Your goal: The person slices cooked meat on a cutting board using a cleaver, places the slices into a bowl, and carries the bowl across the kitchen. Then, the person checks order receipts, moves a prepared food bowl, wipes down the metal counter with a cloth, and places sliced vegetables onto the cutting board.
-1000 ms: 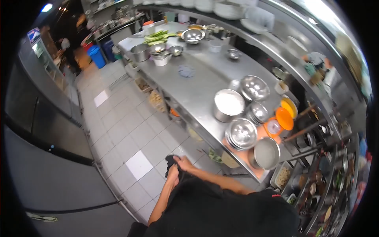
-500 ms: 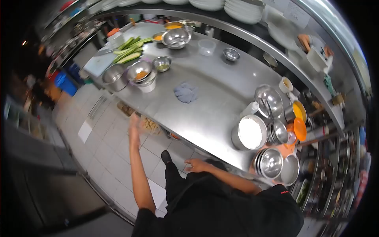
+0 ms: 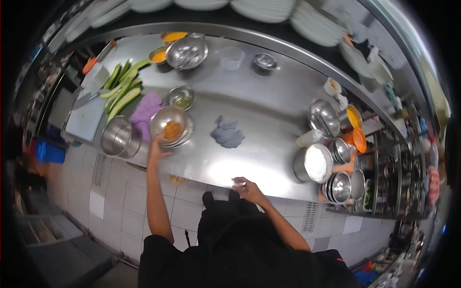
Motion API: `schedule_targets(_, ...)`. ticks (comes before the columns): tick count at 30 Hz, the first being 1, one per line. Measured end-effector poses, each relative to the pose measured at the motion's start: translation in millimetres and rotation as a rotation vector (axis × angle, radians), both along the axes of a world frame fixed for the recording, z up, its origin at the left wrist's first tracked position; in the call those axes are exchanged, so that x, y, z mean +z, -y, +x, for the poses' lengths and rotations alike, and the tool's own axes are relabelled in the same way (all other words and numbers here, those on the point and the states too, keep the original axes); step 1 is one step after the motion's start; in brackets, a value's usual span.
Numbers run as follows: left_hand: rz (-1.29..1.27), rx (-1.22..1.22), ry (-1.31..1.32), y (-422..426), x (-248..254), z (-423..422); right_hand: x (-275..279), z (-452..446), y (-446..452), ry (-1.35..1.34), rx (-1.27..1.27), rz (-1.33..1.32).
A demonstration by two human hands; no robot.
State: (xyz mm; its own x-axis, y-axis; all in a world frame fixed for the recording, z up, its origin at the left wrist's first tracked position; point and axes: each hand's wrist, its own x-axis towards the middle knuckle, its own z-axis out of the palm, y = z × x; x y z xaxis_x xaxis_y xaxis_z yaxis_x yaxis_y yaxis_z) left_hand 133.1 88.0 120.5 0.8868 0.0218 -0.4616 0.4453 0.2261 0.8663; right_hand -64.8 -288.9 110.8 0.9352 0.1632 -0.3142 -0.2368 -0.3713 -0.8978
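Observation:
My left hand [image 3: 157, 148] is at the near rim of a metal bowl [image 3: 165, 116] with orange food in it, fingers apart; whether it touches the rim is unclear. That bowl rests on a stack of others. A purple cloth [image 3: 145, 111] lies to its left, and a small bowl with green contents [image 3: 181, 99] stands behind it. Over the counter's front edge is my right hand [image 3: 248, 189], its fingers partly curled and apart, holding nothing visible. A grey-blue cloth [image 3: 227, 133] lies crumpled mid-counter.
Halved green vegetables [image 3: 123, 91] and a knife [image 3: 86, 100] are by a white board [image 3: 85, 120] at left. A pot of white contents [image 3: 318, 163] and stacked bowls [image 3: 340, 187] stand at right. Plates [image 3: 264, 8] line the shelf above.
The view has turned to face the counter. My hands have parted, the black item they held is no longer seen, and my left hand has reached the bowl with orange food.

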Motion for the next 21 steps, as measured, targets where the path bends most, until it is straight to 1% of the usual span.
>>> schedule_targets(1, 0.016, 0.005, -0.017, 13, -4, -5, 12, 17, -4, -0.038, -0.005, -0.136)
schedule_targets(2, 0.02, -0.002, -0.06, 32, 2, -11, -11, 35, 0, 0.19, 0.022, -0.172)
schedule_targets(3, 0.026, -0.013, -0.101, 50, 10, -12, -13, 54, -3, 0.318, -0.05, -0.172)
schedule_targets(4, -0.041, -0.036, -0.128, 63, 9, -9, -20, 80, -3, 0.442, -0.056, -0.205)
schedule_targets(5, -0.113, -0.068, -0.15, 76, 7, -3, -27, 107, 0, 0.752, -0.046, -0.371)
schedule_targets(6, -0.107, -0.074, -0.155, 88, 10, 3, -18, 130, -2, 0.58, -0.091, -0.349)
schedule_targets(7, -0.107, -0.049, -0.147, 101, 13, 9, -6, 148, -3, 0.497, -0.129, -0.346)
schedule_targets(8, -0.11, -0.032, -0.138, 113, 14, 14, -8, 165, -1, 0.491, -0.149, -0.353)
schedule_targets(9, -0.11, -0.061, -0.136, 122, 17, 19, -14, 182, 4, 0.477, -0.044, -0.467)
schedule_targets(10, -0.118, -0.038, -0.108, 129, 18, 25, -13, 193, 9, 0.459, 0.059, -0.578)
schedule_targets(11, -0.128, -0.008, -0.079, 135, 20, 33, -14, 198, 12, 0.457, 0.034, -0.587)
schedule_targets(13, -0.137, -0.04, -0.079, 138, 11, 53, -11, 206, 17, 0.253, 0.222, -0.658)
schedule_targets(14, -0.147, -0.046, -0.075, 141, 4, 65, -8, 208, 23, 0.254, 0.223, -0.664)
schedule_targets(16, -0.207, -0.052, -0.069, 147, -2, 87, -12, 208, 31, 0.227, 0.296, -0.593)
schedule_targets(17, -0.261, -0.061, -0.07, 147, -8, 94, -14, 211, 38, 0.313, 0.326, -0.53)
schedule_targets(18, -0.265, -0.042, -0.073, 153, 4, 98, -21, 218, 46, 0.312, 0.346, -0.529)
schedule_targets(19, -0.225, 0.012, -0.066, 165, 27, 97, -27, 223, 53, 0.288, 0.348, -0.37)
schedule_targets(20, -0.187, 0.069, -0.058, 176, 40, 100, -30, 229, 58, 0.262, 0.352, -0.214)
schedule_targets(21, -0.194, 0.097, -0.064, 181, 33, 111, -26, 237, 63, 0.193, 0.383, -0.171)
